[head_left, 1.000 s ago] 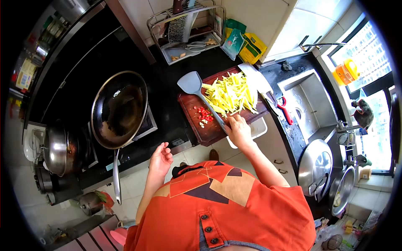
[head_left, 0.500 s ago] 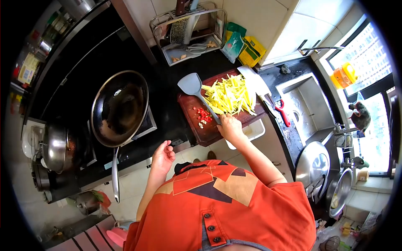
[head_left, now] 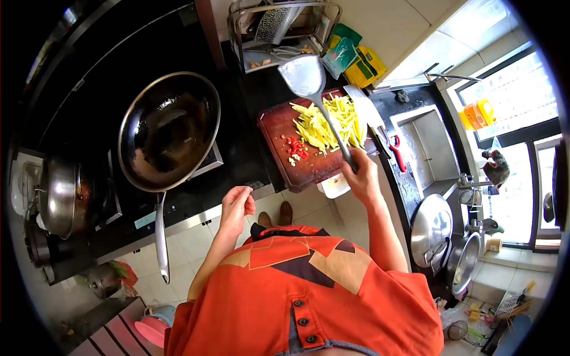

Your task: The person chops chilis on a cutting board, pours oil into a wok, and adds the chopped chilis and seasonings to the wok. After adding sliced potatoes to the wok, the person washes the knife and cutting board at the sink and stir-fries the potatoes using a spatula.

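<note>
My right hand (head_left: 363, 177) is wrapped round the handle of a grey spatula (head_left: 304, 76), whose broad blade is raised above the back edge of the cutting board (head_left: 274, 132). Pale yellow strips (head_left: 323, 127) lie heaped on the board, with chopped red pieces (head_left: 295, 147) beside them. A cleaver (head_left: 363, 107) rests at the board's right side. My left hand (head_left: 237, 204) hovers in front of the counter edge, its fingers curled together; whether it holds anything cannot be made out. To its upper left stands a dark wok (head_left: 169, 130) on the stove, handle towards me.
A wire rack (head_left: 285, 29) with a grater stands behind the board, next to yellow and green bags (head_left: 365, 66). On the right are a sink (head_left: 430, 148), red-handled scissors (head_left: 398, 155) and a metal lid (head_left: 431, 228). A steel pot (head_left: 62, 196) is at the left.
My right hand has lifted the spatula off the board, its blade now up and further back. The view has shifted, and my left hand stays raised with curled fingers.
</note>
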### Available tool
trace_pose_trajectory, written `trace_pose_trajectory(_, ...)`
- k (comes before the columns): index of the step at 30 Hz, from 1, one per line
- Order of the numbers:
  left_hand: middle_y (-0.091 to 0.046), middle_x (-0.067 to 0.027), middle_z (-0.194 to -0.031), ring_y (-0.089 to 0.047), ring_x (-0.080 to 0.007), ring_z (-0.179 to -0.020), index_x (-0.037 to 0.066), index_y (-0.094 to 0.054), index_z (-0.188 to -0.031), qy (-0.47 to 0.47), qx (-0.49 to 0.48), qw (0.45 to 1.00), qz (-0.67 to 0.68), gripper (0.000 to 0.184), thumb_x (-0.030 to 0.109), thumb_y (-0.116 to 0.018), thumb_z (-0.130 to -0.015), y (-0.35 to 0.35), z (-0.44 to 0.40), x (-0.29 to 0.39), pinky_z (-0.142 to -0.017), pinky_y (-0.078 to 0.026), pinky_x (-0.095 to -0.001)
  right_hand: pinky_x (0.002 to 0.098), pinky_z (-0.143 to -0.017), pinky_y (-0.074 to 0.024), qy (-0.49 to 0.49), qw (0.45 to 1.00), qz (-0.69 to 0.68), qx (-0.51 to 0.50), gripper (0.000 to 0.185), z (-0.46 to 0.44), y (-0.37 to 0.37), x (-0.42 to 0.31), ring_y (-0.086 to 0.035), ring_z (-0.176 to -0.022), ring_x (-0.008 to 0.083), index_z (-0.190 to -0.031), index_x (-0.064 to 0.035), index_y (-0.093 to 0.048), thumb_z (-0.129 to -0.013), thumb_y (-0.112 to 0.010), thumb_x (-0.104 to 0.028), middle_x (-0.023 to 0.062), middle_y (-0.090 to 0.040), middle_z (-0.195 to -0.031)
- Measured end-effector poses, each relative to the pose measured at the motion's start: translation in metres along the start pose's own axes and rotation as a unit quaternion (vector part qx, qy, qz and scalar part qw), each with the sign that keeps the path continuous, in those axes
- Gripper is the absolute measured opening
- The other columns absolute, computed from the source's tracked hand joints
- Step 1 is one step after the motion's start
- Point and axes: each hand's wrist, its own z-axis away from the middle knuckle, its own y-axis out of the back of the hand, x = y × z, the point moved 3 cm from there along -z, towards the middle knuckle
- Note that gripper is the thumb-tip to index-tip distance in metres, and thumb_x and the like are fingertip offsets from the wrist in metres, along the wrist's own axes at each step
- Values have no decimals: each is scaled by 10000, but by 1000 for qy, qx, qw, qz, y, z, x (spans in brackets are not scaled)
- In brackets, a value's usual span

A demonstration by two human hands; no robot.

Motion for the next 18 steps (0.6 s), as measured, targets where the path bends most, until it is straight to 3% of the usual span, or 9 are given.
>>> trace_pose_trajectory(2, -585, 0, -672, -559, -84, -547, 69, -613, -915, -19, -6, 999, -42, 140, 208, -603, -931, -4, -6, -1, -479, -462, -224, 257, -540, -374, 7, 1000, -12, -8, 173, 14, 17, 13, -421, -599, 77, -953, -8, -569, -826, -652, -91, 12, -499, -671)
trace_pose_trajectory(5, -587, -5, -679, -559, -76, -559, 49, -620, -903, -67, -4, 991, -117, 145, 190, -606, -929, -13, -11, -1, -485, -463, -219, 261, -541, -368, -56, 997, 37, -39, 169, 27, 51, 4, -417, -591, 69, -988, -17, -593, -857, -640, -114, 6, -503, -654)
trace_pose_trajectory(7, -601, -8, -695, -565, -68, -578, 29, -636, -896, -121, -3, 974, -190, 154, 175, -600, -931, -20, -17, 6, -494, -464, -210, 349, -605, -464, -115, 982, 119, -88, 292, 31, 76, -6, -599, -614, 222, -1102, -50, -622, -845, -643, -187, 161, -632, -732)
trace_pose_trajectory(9, -630, -52, -705, -603, -131, -588, 27, -652, -861, -152, 8, 959, -239, 150, 164, -613, -905, -25, -29, 12, -521, -480, -258, 375, -630, -479, -76, 980, 142, -120, 295, 35, 98, -13, -629, -655, 278, -1117, -60, -630, -858, -631, -201, 175, -639, -738)
trace_pose_trajectory(11, -648, -115, -743, -635, -229, -632, 31, -658, -832, -329, 26, 836, -438, 130, 149, -619, -869, -41, -34, 33, -573, -495, -328, 390, -673, -491, -158, 956, 147, -198, 271, 37, 116, -23, -645, -703, 310, -1102, -66, -646, -864, -617, -192, 185, -655, -783)
trace_pose_trajectory(12, -634, -151, -768, -640, -300, -697, 35, -659, -809, -348, 24, 819, -456, 116, 139, -617, -839, -49, -41, 41, -624, -496, -376, 390, -673, -491, -156, 956, 146, -199, 271, 38, 123, -22, -645, -703, 310, -1102, -66, -646, -864, -617, -192, 185, -655, -783)
trace_pose_trajectory(14, -612, -144, -770, -625, -316, -692, 28, -654, -829, -375, 15, 782, -499, 110, 136, -631, -827, -65, -57, 51, -635, -500, -395, 414, -704, -496, -98, 937, 242, -234, 246, 40, 135, -17, -651, -750, 334, -1071, -71, -662, -864, -609, -192, 177, -663, -812)
trace_pose_trajectory(17, -612, -123, -831, -632, -274, -745, 25, -656, -915, -380, 36, 728, -569, 141, 133, -654, -823, -87, -93, 57, -669, -508, -370, 429, -732, -499, -101, 927, 227, -281, 236, 41, 138, 4, -647, -780, 347, -1052, -74, -670, -864, -596, -196, 173, -666, -828)
trace_pose_trajectory(18, -614, -145, -919, -625, -304, -849, 21, -649, -944, -367, 40, 702, -610, 177, 164, -637, -840, -94, -105, 56, -747, -509, -398, 429, -732, -499, -99, 928, 225, -280, 236, 40, 139, 6, -647, -780, 347, -1052, -74, -670, -864, -596, -196, 173, -666, -828)
